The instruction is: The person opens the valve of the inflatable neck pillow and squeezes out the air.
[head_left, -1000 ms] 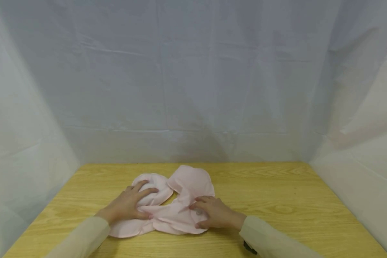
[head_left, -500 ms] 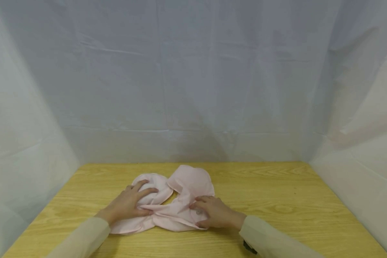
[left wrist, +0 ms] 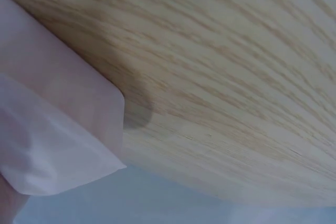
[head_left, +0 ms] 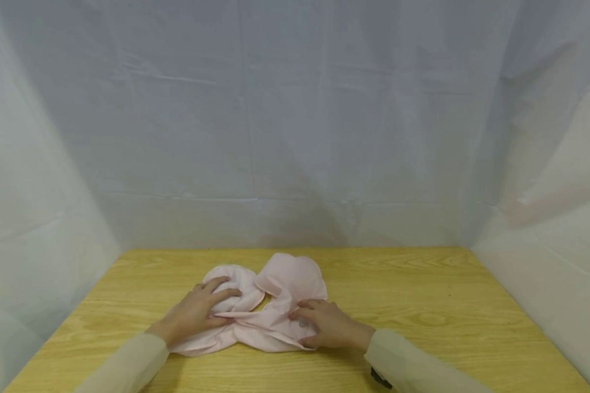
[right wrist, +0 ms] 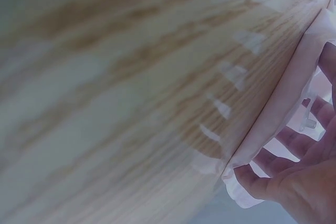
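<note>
A limp, pale pink inflatable [head_left: 295,273] with rounded lobes and seamed edges lies rumpled on the wooden table, left of centre. My left hand [head_left: 196,311] grips its left part, fingers spread across the upper lobe and thumb lower down, where folds gather. On the right side my right hand [head_left: 331,325] holds it with bent fingers, the thumb at the near edge. Between that thumb and forefinger shows a small clear valve [head_left: 302,323], also visible as clear plastic [right wrist: 308,124] in the right wrist view. A pink flap [left wrist: 58,140] fills the left of the left wrist view.
The yellow wood-grained table [head_left: 413,305] extends behind and to the right of the inflatable. Hanging pale sheets [head_left: 295,136] enclose the table at the back and both sides. Light sleeves [head_left: 403,360] cover both forearms.
The near edge of the pink inflatable has drawn up slightly, with tighter folds by the left thumb. The left thumb has shifted slightly up and left; the right hand has stayed put.
</note>
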Demonstrator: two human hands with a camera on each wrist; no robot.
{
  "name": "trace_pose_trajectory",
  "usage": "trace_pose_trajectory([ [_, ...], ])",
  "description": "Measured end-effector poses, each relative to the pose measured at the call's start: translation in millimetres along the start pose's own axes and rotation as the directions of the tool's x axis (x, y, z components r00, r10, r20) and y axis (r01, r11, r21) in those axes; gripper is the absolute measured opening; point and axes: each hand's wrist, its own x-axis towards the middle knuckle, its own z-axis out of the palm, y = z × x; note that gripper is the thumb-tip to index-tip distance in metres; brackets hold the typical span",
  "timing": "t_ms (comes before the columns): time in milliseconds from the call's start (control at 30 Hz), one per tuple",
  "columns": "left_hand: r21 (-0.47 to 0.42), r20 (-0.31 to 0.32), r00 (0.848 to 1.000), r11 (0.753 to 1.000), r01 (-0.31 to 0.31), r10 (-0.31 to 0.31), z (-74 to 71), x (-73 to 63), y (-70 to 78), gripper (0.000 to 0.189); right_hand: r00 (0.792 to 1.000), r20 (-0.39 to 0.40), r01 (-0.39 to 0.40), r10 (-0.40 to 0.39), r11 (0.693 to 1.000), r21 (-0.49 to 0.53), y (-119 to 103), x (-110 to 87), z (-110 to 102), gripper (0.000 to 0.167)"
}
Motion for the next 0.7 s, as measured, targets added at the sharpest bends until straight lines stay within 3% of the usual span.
trace_pose_trajectory([
  [167, -0.020, 0.010, 1.000, 1.000, -0.008, 0.008, -0.5, 1.8, -0.2, 0.053, 1.000, 0.011, -0.007, 0.007, 1.000, 0.004, 1.3, 1.1, 1.0, 0.045],
  [433, -0.075, 0.072, 0.995, 0.995, 0.069, -0.064, -2.4, 4.4, 0.1, 0.063, 1.000, 0.024, -0.006, 0.006, 1.000, 0.003, 2.9, 1.6, 1.7, 0.047],
  [700, -0.111, 0.098, 0.993, 0.991, 0.076, -0.065, -1.1, 5.9, -6.4, 0.072, 1.000, 0.028, -0.006, 0.006, 1.000, 0.019, 1.5, 0.8, -0.5, 0.047],
])
